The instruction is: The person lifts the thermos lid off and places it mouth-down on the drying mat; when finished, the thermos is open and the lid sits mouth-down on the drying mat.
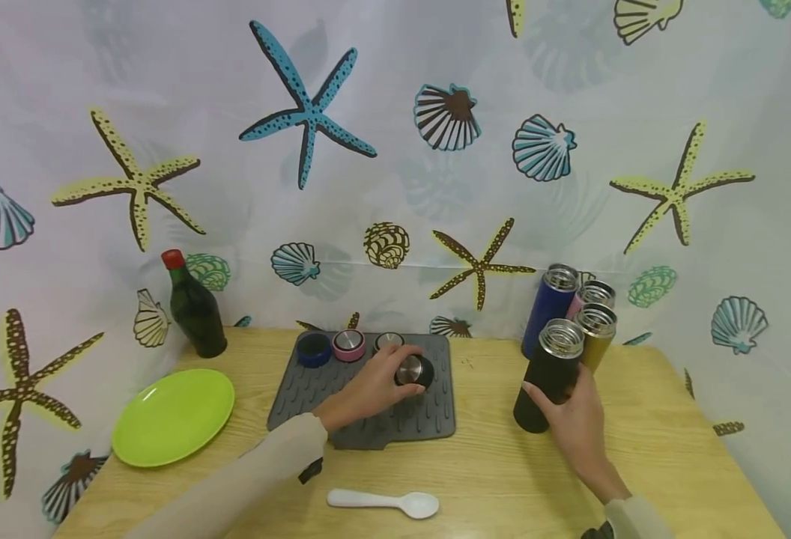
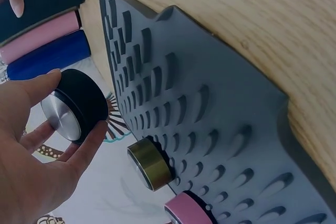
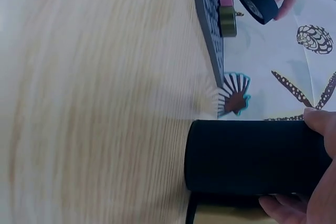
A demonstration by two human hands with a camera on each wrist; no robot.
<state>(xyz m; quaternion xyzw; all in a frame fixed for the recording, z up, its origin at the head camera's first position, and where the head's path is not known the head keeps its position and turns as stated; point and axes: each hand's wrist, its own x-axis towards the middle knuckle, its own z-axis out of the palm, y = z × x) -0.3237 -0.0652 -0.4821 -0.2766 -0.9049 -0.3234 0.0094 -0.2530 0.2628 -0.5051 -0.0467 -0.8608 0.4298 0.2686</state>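
My left hand (image 1: 371,388) pinches a black bottle lid (image 2: 84,100) with a steel top between thumb and fingers. The lid is raised over the right part of the dark grey drying mat (image 1: 368,423), apart from it in the right wrist view. On the mat's back edge sit a blue lid (image 1: 314,352), a pink lid (image 1: 348,347) and a gold lid (image 2: 151,163). At the right, my right hand (image 1: 576,427) grips an upright black thermos bottle (image 1: 545,382) that has no lid. Close behind it stand lidless blue (image 1: 545,307), pink (image 1: 576,305) and gold (image 1: 596,343) bottles.
A white spoon (image 1: 385,501) lies near the table's front. To the left are a lime green plate (image 1: 173,419) and a dark green bottle (image 1: 195,311) with a red cap. A patterned curtain (image 1: 395,187) hangs behind the wooden table (image 1: 483,479).
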